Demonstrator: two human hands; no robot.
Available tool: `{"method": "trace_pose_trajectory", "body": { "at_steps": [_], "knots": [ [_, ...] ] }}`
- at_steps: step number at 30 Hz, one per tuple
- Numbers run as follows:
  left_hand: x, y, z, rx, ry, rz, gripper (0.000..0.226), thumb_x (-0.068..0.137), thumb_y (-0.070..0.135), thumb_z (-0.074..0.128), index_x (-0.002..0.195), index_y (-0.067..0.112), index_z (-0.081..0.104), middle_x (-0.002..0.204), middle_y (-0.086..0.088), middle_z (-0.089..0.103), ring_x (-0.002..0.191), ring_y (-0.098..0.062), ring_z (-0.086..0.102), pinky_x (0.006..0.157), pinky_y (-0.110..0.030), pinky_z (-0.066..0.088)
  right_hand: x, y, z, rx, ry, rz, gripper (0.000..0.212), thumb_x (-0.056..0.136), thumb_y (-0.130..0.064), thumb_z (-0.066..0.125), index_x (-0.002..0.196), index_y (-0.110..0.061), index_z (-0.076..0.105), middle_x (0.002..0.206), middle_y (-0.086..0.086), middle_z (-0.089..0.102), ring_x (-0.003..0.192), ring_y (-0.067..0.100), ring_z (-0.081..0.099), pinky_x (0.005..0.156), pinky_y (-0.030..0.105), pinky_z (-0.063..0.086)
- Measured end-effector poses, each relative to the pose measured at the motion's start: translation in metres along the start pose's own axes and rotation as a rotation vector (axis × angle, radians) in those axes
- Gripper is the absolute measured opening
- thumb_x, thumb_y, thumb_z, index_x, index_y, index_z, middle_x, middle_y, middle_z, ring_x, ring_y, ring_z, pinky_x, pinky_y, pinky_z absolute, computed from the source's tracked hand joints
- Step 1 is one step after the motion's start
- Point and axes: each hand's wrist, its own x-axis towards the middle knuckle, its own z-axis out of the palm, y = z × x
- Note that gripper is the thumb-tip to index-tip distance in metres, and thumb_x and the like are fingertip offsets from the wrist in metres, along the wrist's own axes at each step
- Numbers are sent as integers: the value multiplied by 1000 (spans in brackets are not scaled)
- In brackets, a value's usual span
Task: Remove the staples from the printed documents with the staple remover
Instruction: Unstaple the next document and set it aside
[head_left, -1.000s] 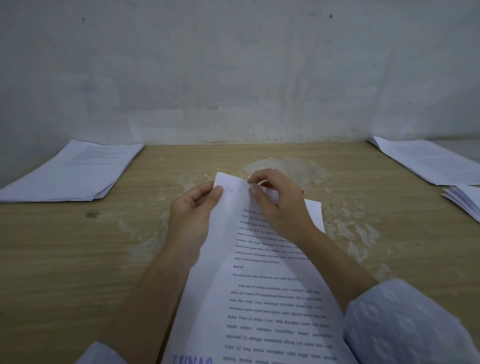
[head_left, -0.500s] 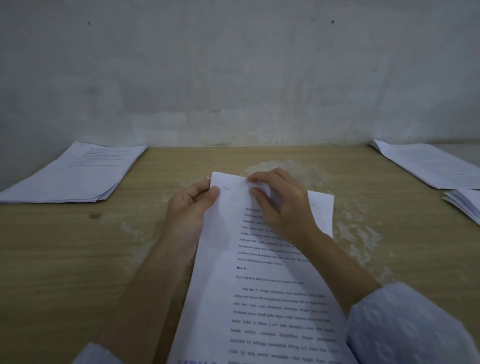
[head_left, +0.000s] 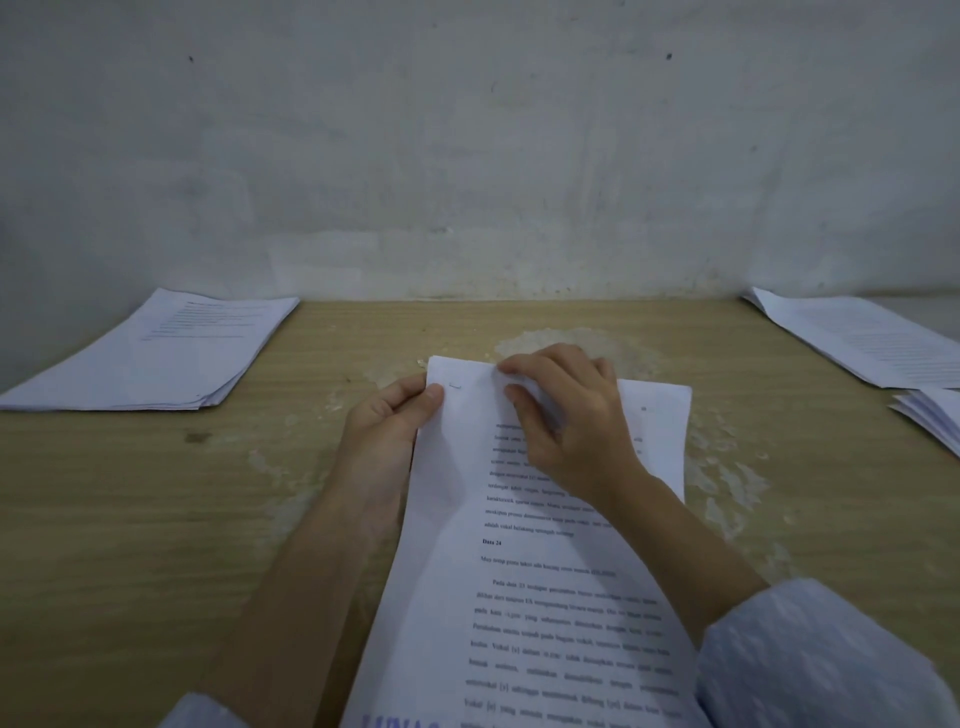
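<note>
Head view, both hands' grip on stapled document (head_left: 519, 571), left hand (head_left: 387, 421), right hand (head_left: 566, 415), paper stacks (head_left: 156, 353) flanking

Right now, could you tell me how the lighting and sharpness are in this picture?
Head view: dim, bluish light; the staple is sharp, yet the text on the printed document blurs toward the bottom; wide-angle distortion bends the table edge.

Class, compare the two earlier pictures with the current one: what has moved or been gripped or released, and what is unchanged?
Little has moved. The printed document has flattened slightly, showing more of its far right corner. The left hand still pinches the corner beside the staple, and the right hand still presses the top edge. Nothing was let go. The paper stacks left and right have not shifted.
</note>
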Motion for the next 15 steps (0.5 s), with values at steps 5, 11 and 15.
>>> {"method": "trace_pose_trajectory", "body": {
  "at_steps": [5,11,15],
  "knots": [
    [-3,-1,4,58,57,105,15,89,13,57,98,12,70,94,-9,73,85,-25,68,80,-40,55,-1,-7,4,-116,-3,63,23,80,-30,60,94,-16,70,94,1,66,87,16,58,79,34,29],
    [-10,-2,12,169,81,331,21,88,8,58,83,26,67,69,12,72,62,-4,67,54,-15,51,1,-14,8,-132,52,-18,10,80,-23,66,85,-17,73,91,0,67,88,22,63,79,38,26],
    [-11,-3,13,215,77,413,22,87,8,60,83,28,68,72,12,73,66,-5,69,58,-15,52,2,-16,7,-113,96,-32,7,79,-21,68,77,-17,73,89,0,69,89,21,63,80,40,27]
  ]
}}
